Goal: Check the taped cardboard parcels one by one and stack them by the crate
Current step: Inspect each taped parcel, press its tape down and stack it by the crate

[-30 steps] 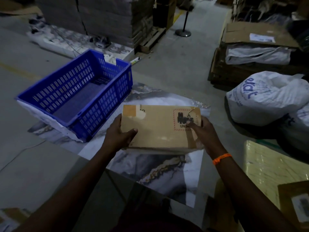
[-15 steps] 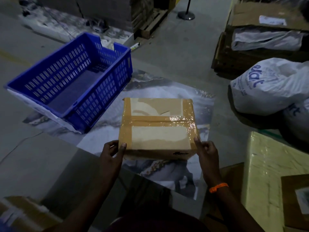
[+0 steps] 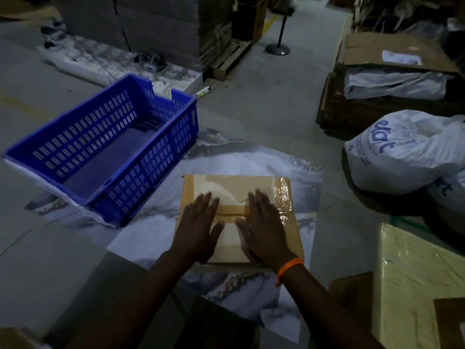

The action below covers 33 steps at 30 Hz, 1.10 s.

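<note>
While the left hand (image 3: 198, 227) and right hand (image 3: 264, 230) lie flat on it, fingers (image 3: 208, 200) straight, the tan parcel (image 3: 234, 183) shows glossy tape.

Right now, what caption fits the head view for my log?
Left hand and right hand rest flat on the taped parcel, on a marbled sheet beside the blue crate.

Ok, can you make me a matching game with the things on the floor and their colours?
Things:
1. crate
2. wristband
3. parcel
4. sack

Colours:
A. orange
B. white with blue letters
C. blue
D. brown with shiny tape

Pairs: 1-C, 2-A, 3-D, 4-B
</note>
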Each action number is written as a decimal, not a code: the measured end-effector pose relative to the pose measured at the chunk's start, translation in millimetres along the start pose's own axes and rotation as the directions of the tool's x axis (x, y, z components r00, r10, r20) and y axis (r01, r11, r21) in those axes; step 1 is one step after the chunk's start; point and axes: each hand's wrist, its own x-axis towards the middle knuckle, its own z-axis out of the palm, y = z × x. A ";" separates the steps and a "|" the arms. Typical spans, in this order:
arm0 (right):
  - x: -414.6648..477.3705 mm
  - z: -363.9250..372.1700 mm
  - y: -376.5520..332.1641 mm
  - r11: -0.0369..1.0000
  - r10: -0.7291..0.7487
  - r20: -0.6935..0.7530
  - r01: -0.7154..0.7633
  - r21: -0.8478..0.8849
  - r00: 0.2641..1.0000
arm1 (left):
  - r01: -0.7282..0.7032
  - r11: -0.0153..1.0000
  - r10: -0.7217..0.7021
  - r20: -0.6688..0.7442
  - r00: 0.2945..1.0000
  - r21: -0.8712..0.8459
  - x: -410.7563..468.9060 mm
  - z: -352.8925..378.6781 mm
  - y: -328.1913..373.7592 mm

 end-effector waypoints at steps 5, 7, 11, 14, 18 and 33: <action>29.6 12.9 -11.4 0.992 -0.030 0.104 0.042 -0.119 0.994 | -0.061 0.985 0.047 0.089 0.995 0.164 33.9 9.5 -1.4; 29.7 16.5 -8.1 0.989 -0.042 0.106 0.056 -0.134 0.994 | -0.077 0.983 0.065 0.075 0.995 0.170 34.4 17.3 -6.1; 31.4 14.8 -6.2 0.990 -0.061 0.117 0.075 -0.118 0.991 | -0.092 0.982 0.080 0.078 0.994 0.166 36.7 21.5 -11.2; 31.3 14.7 -4.7 0.992 -0.065 0.125 0.078 -0.102 0.990 | -0.100 0.978 0.086 0.081 0.993 0.183 37.5 21.5 -13.4; 25.1 13.0 -1.0 0.996 -0.061 0.087 0.067 -0.064 0.994 | -0.097 0.972 0.090 0.042 0.995 0.214 28.3 22.2 -8.5; -19.8 0.5 28.9 0.965 0.189 0.012 -0.183 -0.186 0.982 | -0.018 0.975 0.023 -0.020 1.000 0.222 -30.6 36.6 -24.0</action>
